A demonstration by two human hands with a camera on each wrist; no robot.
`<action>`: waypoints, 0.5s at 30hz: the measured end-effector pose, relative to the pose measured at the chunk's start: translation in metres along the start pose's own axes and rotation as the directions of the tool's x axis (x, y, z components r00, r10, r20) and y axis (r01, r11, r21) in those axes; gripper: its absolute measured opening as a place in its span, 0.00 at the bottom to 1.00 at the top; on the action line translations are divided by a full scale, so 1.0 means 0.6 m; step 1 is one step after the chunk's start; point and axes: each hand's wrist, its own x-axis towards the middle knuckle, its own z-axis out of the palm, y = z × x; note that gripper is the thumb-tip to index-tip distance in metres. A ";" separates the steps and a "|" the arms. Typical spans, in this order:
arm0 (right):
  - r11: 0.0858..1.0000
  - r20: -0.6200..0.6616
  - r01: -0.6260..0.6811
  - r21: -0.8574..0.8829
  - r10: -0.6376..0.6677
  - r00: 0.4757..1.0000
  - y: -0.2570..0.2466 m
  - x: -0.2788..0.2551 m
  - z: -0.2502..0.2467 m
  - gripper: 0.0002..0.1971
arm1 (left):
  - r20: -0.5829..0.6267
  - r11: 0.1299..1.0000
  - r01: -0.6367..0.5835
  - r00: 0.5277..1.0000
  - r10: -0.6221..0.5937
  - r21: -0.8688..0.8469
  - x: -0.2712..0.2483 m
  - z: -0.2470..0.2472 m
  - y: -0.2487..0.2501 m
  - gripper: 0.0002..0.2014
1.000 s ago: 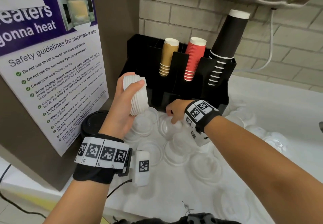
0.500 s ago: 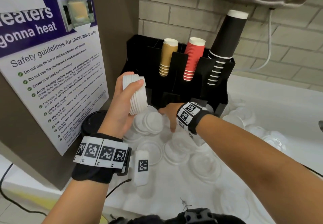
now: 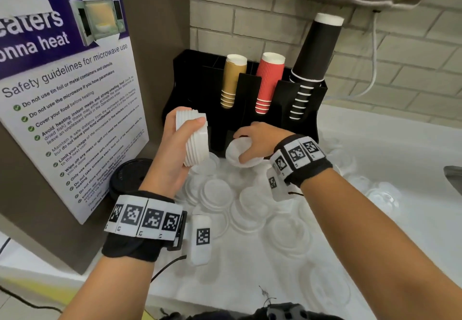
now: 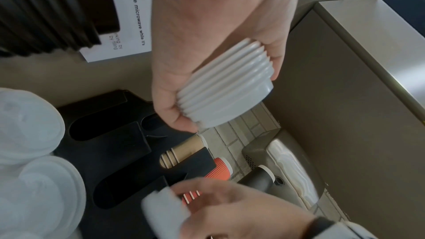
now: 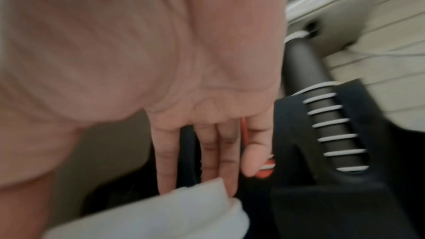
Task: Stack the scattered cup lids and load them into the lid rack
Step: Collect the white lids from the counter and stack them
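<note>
My left hand (image 3: 180,142) grips a stack of several white cup lids (image 3: 193,139), held on edge just left of the black rack (image 3: 200,87); the stack (image 4: 227,88) fills the left wrist view. My right hand (image 3: 252,142) holds a single white lid (image 3: 238,153) lifted off the counter in front of the rack, close to the stack. In the blurred right wrist view that lid (image 5: 161,212) sits at my fingertips (image 5: 227,161). Many clear and white lids (image 3: 217,192) lie scattered on the white counter below both hands.
The rack holds tan (image 3: 231,82), red (image 3: 268,82) and black (image 3: 312,59) cup stacks. A poster board (image 3: 67,99) stands at the left, with a black lid (image 3: 127,177) at its foot. A brick wall is behind. More lids (image 3: 382,194) lie at the right.
My right hand has picked one white lid up from the pile and raised it toward the stack. My left hand with the stack has stayed nearly still.
</note>
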 end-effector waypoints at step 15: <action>0.390 -0.407 0.343 0.855 0.091 0.909 -0.008 -0.171 0.089 0.26 | 0.205 0.973 0.231 0.951 -0.231 0.022 -0.029 0.052 -0.064 0.17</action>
